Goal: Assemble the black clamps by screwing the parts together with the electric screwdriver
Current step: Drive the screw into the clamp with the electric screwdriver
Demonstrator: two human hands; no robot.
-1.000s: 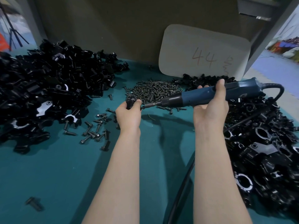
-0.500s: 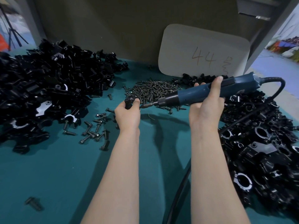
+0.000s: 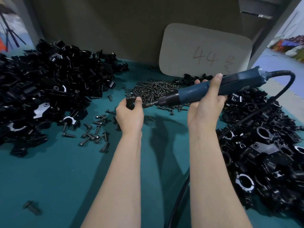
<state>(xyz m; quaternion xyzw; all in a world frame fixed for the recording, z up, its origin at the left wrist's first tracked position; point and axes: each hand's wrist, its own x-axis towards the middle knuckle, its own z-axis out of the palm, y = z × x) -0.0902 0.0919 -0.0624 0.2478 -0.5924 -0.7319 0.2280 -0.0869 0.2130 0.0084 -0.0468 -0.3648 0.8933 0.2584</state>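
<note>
My left hand (image 3: 130,115) grips a small black clamp (image 3: 130,101) above the green table, fingers curled round it. My right hand (image 3: 206,106) holds the blue electric screwdriver (image 3: 213,88), which slants down to the left; its metal tip (image 3: 148,105) sits just right of the clamp, close to it. A pile of dark screws (image 3: 154,91) lies behind the hands. Loose clamp parts form a big black heap on the left (image 3: 49,89). Another heap of black clamps (image 3: 263,145) lies on the right.
Scattered loose screws (image 3: 93,132) lie left of my left arm. The screwdriver's black cable (image 3: 243,119) loops over the right heap and runs down past my right arm. A pale board marked 44 (image 3: 205,51) leans on the back wall. One stray screw (image 3: 31,208) lies near the front left.
The screwdriver has tilted, its rear end rising to the upper right, and its tip has drawn slightly back from the clamp. My left hand has stayed almost still.
</note>
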